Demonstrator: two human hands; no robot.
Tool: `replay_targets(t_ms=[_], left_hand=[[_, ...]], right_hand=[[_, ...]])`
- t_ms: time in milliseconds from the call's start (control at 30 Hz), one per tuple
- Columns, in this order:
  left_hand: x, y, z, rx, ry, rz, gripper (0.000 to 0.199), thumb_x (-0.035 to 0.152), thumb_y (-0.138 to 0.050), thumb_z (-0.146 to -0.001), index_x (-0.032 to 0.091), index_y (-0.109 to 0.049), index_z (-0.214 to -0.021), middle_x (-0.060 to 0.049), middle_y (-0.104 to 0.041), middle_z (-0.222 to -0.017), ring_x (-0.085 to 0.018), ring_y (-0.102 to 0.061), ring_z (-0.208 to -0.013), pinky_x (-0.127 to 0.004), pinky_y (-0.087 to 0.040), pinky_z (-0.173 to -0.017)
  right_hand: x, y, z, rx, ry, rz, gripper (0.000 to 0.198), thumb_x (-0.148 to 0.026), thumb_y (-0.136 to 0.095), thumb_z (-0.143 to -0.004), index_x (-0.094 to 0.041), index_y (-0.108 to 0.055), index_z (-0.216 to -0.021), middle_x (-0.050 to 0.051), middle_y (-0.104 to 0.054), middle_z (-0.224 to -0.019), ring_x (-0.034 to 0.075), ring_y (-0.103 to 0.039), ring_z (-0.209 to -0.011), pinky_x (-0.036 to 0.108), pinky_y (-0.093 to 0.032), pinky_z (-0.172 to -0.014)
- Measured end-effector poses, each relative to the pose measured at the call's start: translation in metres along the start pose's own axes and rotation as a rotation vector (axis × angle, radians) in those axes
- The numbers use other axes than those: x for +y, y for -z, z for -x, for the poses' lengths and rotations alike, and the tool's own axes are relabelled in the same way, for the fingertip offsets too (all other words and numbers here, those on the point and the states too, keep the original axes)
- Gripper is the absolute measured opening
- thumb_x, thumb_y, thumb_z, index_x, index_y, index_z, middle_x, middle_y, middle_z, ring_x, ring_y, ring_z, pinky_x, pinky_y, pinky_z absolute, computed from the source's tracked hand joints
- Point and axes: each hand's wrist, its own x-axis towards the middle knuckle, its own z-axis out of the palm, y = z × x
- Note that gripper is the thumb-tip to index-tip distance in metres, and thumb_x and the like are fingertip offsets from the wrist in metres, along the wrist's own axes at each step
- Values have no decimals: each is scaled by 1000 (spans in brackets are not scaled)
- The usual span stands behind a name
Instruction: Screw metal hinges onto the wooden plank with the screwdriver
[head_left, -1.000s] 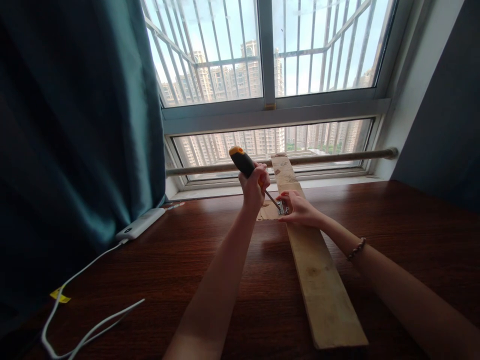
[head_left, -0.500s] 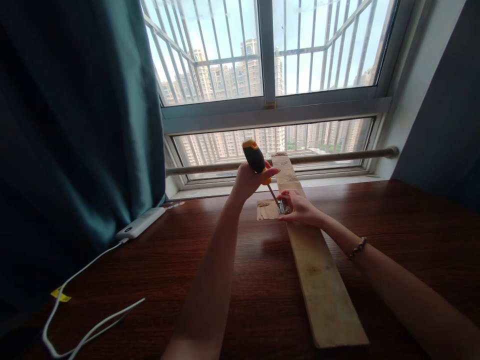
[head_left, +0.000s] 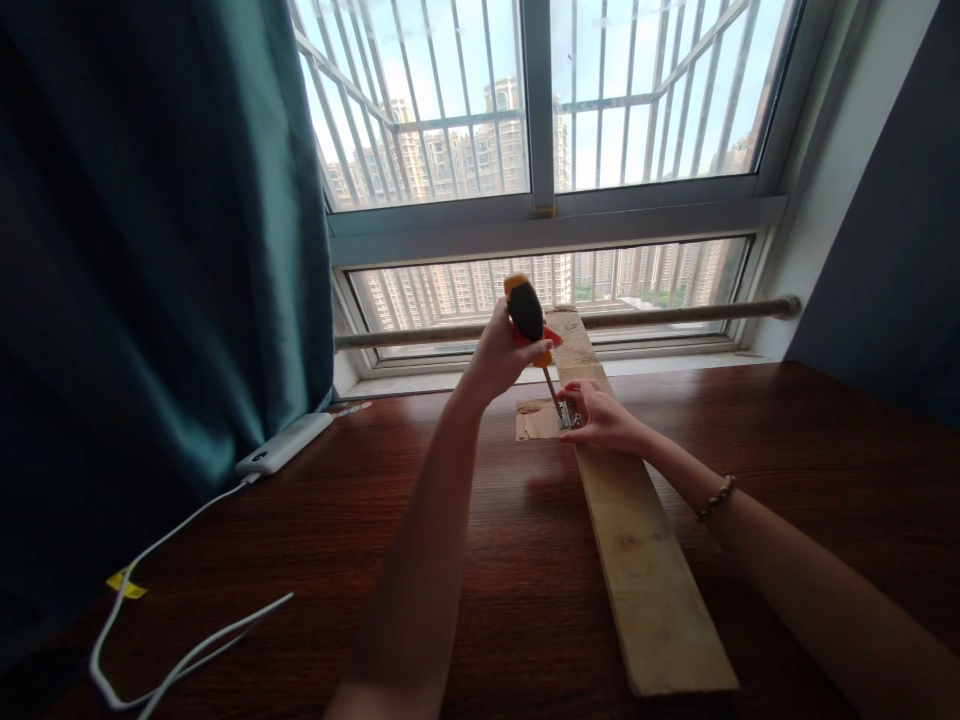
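Observation:
My left hand (head_left: 498,355) is closed round the lower handle of a black and yellow screwdriver (head_left: 525,308). The screwdriver leans, and its shaft runs down to a small silver metal hinge (head_left: 566,415). My right hand (head_left: 597,418) grips the hinge by its edges, thumb on the near side and fingers on the far side. Beneath the hinge are a long wooden board (head_left: 641,560) and a short wood piece (head_left: 536,420) that sticks out to its left. Whether the tip sits in a screw is too small to tell.
The board lies on a dark brown wooden table (head_left: 337,520), its far end near the window rail (head_left: 675,315). At the left are a white power bank (head_left: 289,443), a white cable (head_left: 176,520) and a yellow tag (head_left: 126,584). A blue curtain (head_left: 255,250) hangs beside them.
My left hand and the screwdriver handle have shifted slightly right, and the hand has turned on the handle. My right hand, the hinge and the board stay in place.

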Motion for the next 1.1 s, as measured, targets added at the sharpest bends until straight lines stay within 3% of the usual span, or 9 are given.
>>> replay_targets(t_ms=[167,333,700,833,967,1100], left_hand=[[-5,-9,-2,29,7,102,33,7,-69,-57,17,-44,-77,1,-59,-60,-13,-60,-58,-27,-47,-60],[-9,-15,-4,163,30,25,32,20,-78,-54,14,-48,-65,1,-55,-53,-10,-55,-48,-22,-42,-48],[-6,-4,0,248,-57,-124,27,20,-80,-49,13,-59,-65,1,-58,-60,-8,-52,-52,-18,-42,-49],[-4,-3,-1,289,-96,-133,31,7,-80,-41,13,-61,-65,0,-60,-60,-9,-54,-52,-17,-42,-48],[2,-4,0,320,-29,-9,46,-7,-74,-38,15,-59,-75,1,-61,-65,-12,-59,-55,-17,-42,-45],[9,-10,4,204,14,40,44,-10,-65,-47,16,-55,-82,-1,-61,-71,-15,-62,-62,-21,-47,-52]], right_hand=[[2,-1,1,9,5,-17,66,-39,-76,-55,-16,-48,-110,11,-51,-115,27,-44,-111,42,-40,-94],[3,-3,1,19,2,-41,66,-39,-76,-55,-17,-48,-110,11,-51,-115,27,-46,-111,42,-41,-95],[-1,1,0,-18,11,8,67,-40,-75,-56,-16,-48,-112,10,-51,-116,28,-42,-112,42,-39,-95],[1,0,0,-6,9,6,67,-39,-75,-55,-17,-49,-112,10,-51,-116,28,-42,-113,43,-39,-95],[2,-1,0,-2,2,15,67,-39,-76,-54,-17,-49,-112,10,-53,-114,28,-42,-113,43,-39,-95],[2,-1,0,-10,5,33,67,-39,-76,-55,-17,-47,-112,10,-52,-116,27,-42,-113,42,-39,-96]])
